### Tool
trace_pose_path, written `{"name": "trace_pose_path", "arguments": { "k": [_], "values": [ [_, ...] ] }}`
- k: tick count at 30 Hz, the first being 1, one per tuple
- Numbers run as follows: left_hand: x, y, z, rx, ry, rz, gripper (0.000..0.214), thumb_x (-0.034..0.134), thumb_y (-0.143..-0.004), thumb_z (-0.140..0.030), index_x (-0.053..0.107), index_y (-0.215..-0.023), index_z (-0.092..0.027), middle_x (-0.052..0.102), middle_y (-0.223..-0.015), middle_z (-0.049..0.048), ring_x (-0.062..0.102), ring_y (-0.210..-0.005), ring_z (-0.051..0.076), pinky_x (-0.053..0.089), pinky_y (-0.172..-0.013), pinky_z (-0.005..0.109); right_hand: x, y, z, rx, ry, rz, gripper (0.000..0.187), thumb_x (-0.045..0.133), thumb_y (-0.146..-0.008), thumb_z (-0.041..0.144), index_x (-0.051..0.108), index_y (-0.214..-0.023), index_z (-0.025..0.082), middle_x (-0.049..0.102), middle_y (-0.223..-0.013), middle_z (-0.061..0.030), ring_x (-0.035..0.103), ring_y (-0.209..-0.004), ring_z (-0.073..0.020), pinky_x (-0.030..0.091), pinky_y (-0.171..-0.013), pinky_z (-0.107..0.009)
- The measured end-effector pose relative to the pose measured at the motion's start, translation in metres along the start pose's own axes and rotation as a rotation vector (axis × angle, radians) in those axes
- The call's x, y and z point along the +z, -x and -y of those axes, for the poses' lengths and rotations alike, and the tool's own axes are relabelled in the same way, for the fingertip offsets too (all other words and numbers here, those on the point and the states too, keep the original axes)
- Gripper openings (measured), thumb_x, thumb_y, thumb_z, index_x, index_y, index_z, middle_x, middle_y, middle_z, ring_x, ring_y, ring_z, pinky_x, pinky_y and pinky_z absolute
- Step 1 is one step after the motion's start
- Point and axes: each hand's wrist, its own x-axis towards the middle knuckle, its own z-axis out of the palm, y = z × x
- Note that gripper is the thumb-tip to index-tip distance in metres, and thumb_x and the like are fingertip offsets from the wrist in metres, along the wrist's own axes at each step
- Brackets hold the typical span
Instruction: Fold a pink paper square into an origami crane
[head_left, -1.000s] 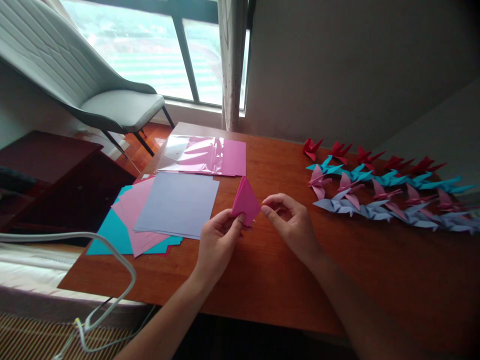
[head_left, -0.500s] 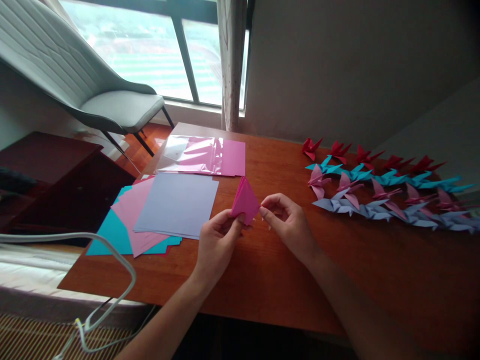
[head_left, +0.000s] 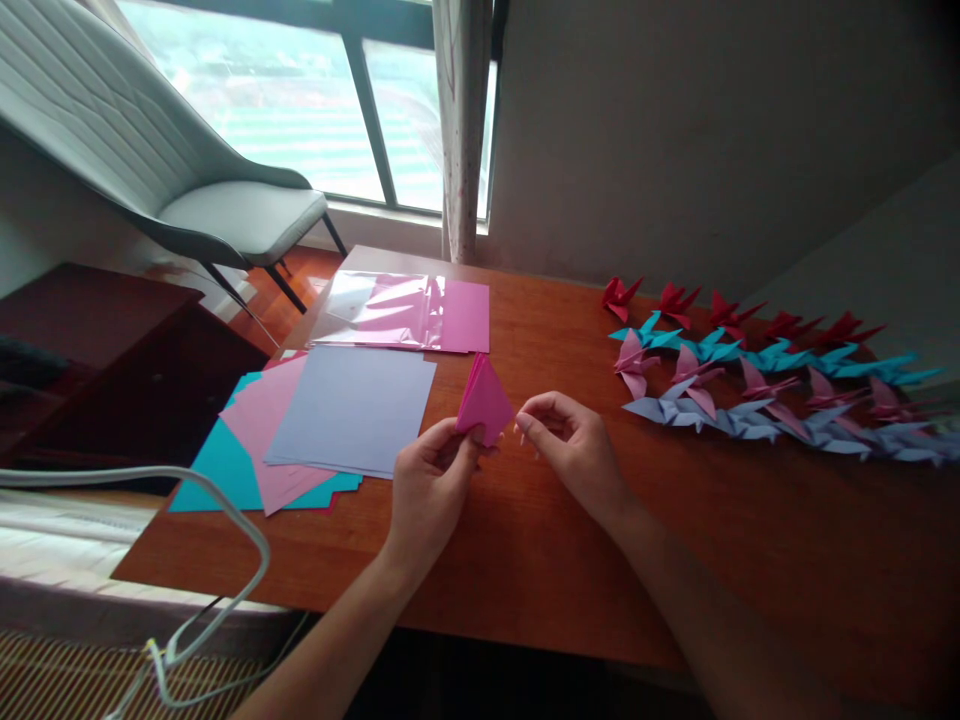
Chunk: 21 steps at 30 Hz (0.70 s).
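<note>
My left hand [head_left: 435,480] is closed on a folded piece of bright pink paper [head_left: 486,402], thumb in front, over the table. The paper is a layered kite shape with its point up. At its right corner, my right hand [head_left: 570,450] has thumb and forefinger pinched together, the other fingers curled. Whether those tips grip the very edge is hard to see. To the left of my left hand lie lavender sheets [head_left: 356,410], on top of pink sheets [head_left: 281,425] and turquoise sheets [head_left: 221,470].
Rows of folded paper cranes stand at the right: red cranes [head_left: 726,312], turquoise cranes [head_left: 716,345], pink cranes [head_left: 694,375] and lavender cranes [head_left: 750,420]. A clear plastic packet [head_left: 397,310] with pink paper lies at the back of the wooden table [head_left: 540,570]. A white cable [head_left: 225,500] loops at left.
My left hand and the folded pink paper have shifted slightly left, a little away from my right fingertips. The sheets and cranes stay in place.
</note>
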Motion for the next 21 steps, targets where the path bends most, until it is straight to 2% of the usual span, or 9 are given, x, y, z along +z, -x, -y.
{"name": "trace_pose_path", "arguments": {
  "k": [4,14,21],
  "values": [
    [-0.0001,-0.0004,0.001,0.008,-0.001,0.02,0.017,0.072,-0.086,-0.034,0.074,-0.087,-0.018,0.077,-0.08,0.0049,0.07,-0.071,0.016,0.052,-0.061,0.022,-0.0007,0.0003,-0.0008,-0.018,0.02,0.048,0.023,0.069,-0.087,0.043,0.067,-0.083,0.021,0.07,-0.076,-0.0035,0.063,-0.067,-0.0163,0.047,-0.06,-0.027],
    [0.001,-0.0018,0.0017,0.007,0.003,0.053,0.013,0.07,-0.086,-0.03,0.074,-0.087,-0.017,0.077,-0.078,0.0039,0.07,-0.07,0.015,0.051,-0.06,0.02,-0.0032,-0.0021,-0.0011,-0.026,0.091,0.025,0.021,0.069,-0.087,0.041,0.069,-0.084,0.02,0.071,-0.078,-0.0035,0.063,-0.067,-0.016,0.046,-0.06,-0.026],
    [-0.0005,-0.0024,0.0098,0.104,-0.098,0.023,0.011,0.067,-0.087,-0.027,0.072,-0.086,-0.017,0.076,-0.079,0.0039,0.07,-0.068,0.016,0.052,-0.059,0.022,-0.0022,-0.0008,-0.0009,-0.114,0.206,0.015,0.017,0.065,-0.089,0.035,0.069,-0.083,0.02,0.073,-0.078,-0.0035,0.065,-0.066,-0.016,0.048,-0.06,-0.027]
  ]
}}
